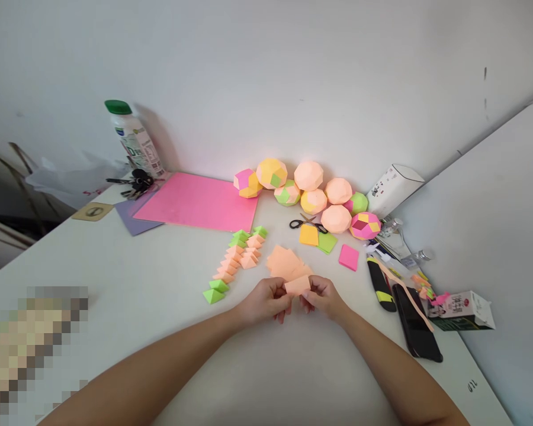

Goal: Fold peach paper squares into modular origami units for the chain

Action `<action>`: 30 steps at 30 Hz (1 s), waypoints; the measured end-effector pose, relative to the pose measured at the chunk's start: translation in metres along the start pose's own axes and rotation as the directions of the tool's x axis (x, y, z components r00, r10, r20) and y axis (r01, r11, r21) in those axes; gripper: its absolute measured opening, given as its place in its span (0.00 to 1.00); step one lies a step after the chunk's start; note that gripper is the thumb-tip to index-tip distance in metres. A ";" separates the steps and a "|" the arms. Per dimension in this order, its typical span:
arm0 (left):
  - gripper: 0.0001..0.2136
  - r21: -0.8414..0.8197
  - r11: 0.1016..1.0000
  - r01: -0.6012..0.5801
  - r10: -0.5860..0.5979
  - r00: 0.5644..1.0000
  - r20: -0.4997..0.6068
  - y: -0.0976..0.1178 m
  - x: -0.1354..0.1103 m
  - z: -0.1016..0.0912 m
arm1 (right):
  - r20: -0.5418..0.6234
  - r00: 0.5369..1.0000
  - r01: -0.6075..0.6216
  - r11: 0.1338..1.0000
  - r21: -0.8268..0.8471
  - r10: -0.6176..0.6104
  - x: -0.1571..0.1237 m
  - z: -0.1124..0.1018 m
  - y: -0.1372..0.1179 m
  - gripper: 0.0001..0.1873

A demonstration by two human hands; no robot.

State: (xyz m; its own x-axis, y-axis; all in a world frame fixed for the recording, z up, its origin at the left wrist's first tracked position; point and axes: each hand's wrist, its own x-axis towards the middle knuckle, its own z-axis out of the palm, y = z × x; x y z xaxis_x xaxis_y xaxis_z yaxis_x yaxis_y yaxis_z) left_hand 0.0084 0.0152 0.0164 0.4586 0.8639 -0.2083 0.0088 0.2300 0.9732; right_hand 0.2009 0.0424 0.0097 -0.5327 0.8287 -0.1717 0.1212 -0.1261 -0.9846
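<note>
Peach paper is what we've got on the go, held up just above the near-middle of the counter. Left hand is pinched on its left end, right hand has thumb and fingers clamped on the other. It reads as a small rectangle, so we'd guess it's folded over once and only partway there; any finer creases are too small for us to make out.

Just beyond it there's a loose spread of flat peach sheets, which we'd count as the untouched part. No clue how many, they overlap too much.

Left of those we've got the done stuff: a long row of folded pieces, peach with green at both ends, and a short row next to it, peach with green at the far end. They look like the same kind of peaked unit, so our piece probably has more folding left before it matches them.

Over on the right, the orange pad, green pad and pink pad all lie flat and unfolded, with scissors just past the orange one. Farther back, a bunch of faceted paper balls sits by the wall, looking fully put together to us.
</note>
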 end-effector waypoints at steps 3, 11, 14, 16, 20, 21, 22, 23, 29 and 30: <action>0.13 0.002 1.000 -0.019 0.019 1.000 -0.010 -0.002 0.000 0.000 | 0.003 1.000 -0.006 1.000 -0.013 0.006 0.000 0.000 -0.001 0.13; 0.11 -0.012 0.999 -0.043 0.043 0.999 0.014 -0.003 0.000 -0.001 | -0.005 1.000 -0.005 1.000 0.013 0.005 0.000 -0.001 0.002 0.11; 0.10 -0.055 0.998 -0.040 0.041 0.999 0.013 -0.004 0.000 -0.001 | -0.021 1.000 -0.011 0.999 0.046 0.012 0.000 0.000 0.001 0.11; 0.09 -0.075 0.996 -0.037 0.038 0.999 0.010 -0.004 0.000 -0.002 | -0.027 1.000 -0.009 0.999 0.051 0.011 0.000 0.000 0.000 0.11; 0.09 -0.172 0.984 -0.039 0.036 0.999 -0.018 -0.002 0.000 -0.002 | -0.059 0.998 0.021 0.998 0.052 -0.018 0.001 0.000 -0.001 0.12; 0.10 -0.204 0.978 -0.049 0.044 0.999 -0.030 -0.002 0.000 -0.002 | -0.066 0.998 0.027 0.999 0.045 -0.024 0.002 0.001 -0.001 0.12; 0.11 -0.233 0.970 -0.062 0.054 0.998 -0.042 -0.001 0.000 -0.003 | -0.072 0.997 0.029 0.999 0.028 -0.027 0.002 0.001 -0.001 0.12; 0.12 -0.255 0.964 -0.075 0.064 0.997 -0.051 -0.001 0.000 -0.003 | -0.076 0.997 0.027 1.000 0.003 -0.027 0.002 0.002 -0.002 0.13; 0.15 -0.264 0.959 -0.101 0.095 0.995 -0.034 -0.003 0.002 -0.004 | -0.104 0.994 0.006 0.990 -0.142 -0.021 0.000 0.007 -0.005 0.13; 0.15 -0.265 0.959 -0.103 0.098 0.995 -0.033 -0.003 0.002 -0.004 | -0.107 0.994 0.007 0.989 -0.145 -0.022 0.000 0.008 -0.005 0.13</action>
State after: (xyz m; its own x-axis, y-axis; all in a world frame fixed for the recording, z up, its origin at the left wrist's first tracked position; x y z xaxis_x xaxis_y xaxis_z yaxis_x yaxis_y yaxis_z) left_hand 0.0061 0.0181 0.0127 0.4280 0.8964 -0.1151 -0.2746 0.2504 0.9284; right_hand 0.1939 0.0386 0.0147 -0.4427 0.8848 -0.1452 0.2376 -0.0404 -0.9705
